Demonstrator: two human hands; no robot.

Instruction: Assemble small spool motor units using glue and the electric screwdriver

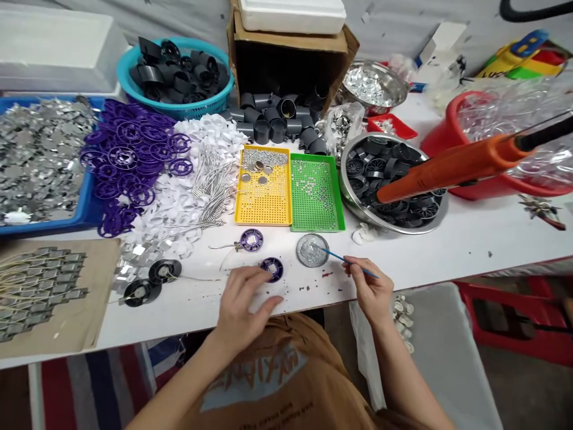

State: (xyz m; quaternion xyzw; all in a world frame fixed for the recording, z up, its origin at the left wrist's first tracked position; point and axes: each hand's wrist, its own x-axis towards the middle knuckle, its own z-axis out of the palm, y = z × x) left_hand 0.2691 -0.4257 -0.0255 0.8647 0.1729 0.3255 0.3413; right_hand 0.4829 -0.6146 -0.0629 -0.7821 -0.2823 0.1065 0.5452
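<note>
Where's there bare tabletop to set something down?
Mainly the white table right of the metal bowl, in front of the red bucket. A smaller, speckled patch lies between the black wheels and left hand. Left of the yellow tray is crowded.

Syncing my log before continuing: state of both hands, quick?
Left hand: loosely open, at the small round purple-and-black part.
Right hand: closed on the thin blue stick, its tip at the clear round dish.

left hand (244,300) | palm down, loosely spread | right hand (371,288) | pinched
</note>
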